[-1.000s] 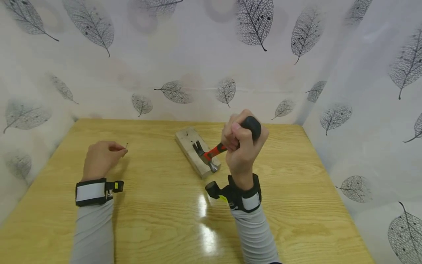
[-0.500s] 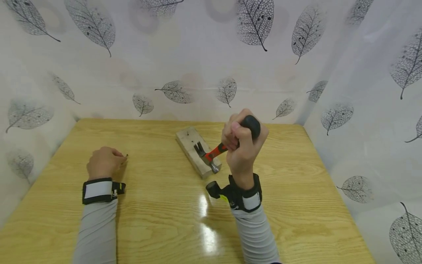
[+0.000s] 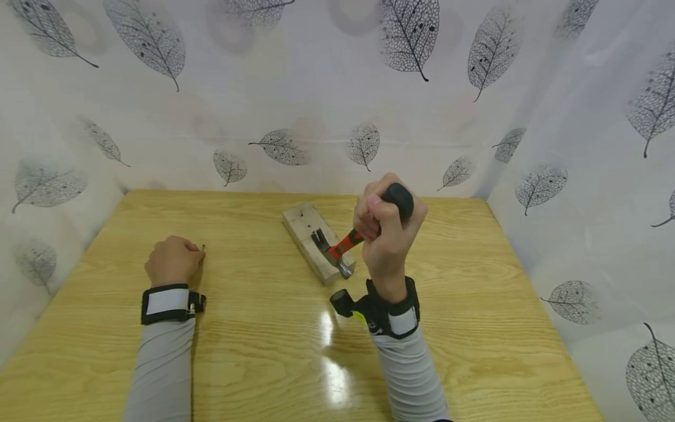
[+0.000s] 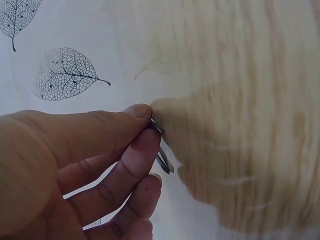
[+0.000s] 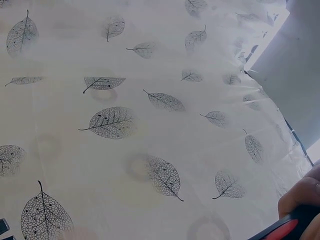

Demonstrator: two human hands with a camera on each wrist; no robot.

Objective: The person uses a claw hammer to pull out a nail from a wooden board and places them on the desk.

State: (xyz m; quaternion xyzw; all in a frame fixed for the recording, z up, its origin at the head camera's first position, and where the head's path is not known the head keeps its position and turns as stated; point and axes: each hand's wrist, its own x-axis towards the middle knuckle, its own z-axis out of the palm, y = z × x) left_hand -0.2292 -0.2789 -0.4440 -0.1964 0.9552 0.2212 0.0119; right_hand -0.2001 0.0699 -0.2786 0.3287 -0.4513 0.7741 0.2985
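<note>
Claw hammer [image 3: 343, 246] in the right hand [image 3: 387, 225], its head over the wooden block [image 3: 315, 255] and its handle slanting up to the fist; whether the steel touches the wood, I cannot tell. Fingers wrap the black handle, with the rounded butt poking out past the thumb. It should feel stiff and head-heavy, tipping toward the steel unless the wrist holds firm. The dark grip looks rubbery, so it probably won't slip; the handle is the place to hold, away from the claw.

Well apart from it, near the counter [image 3: 253, 328], the left hand [image 3: 173, 261] pinches a slim nail [image 4: 165, 165], perhaps more than one, between thumb and fingertip. Something so light and smooth would likely roll or slip; pinch the shank, mindful of the point. Another nail [image 3: 302, 212] stands at the block's far end; the block looks rigid, best held by its sides.
</note>
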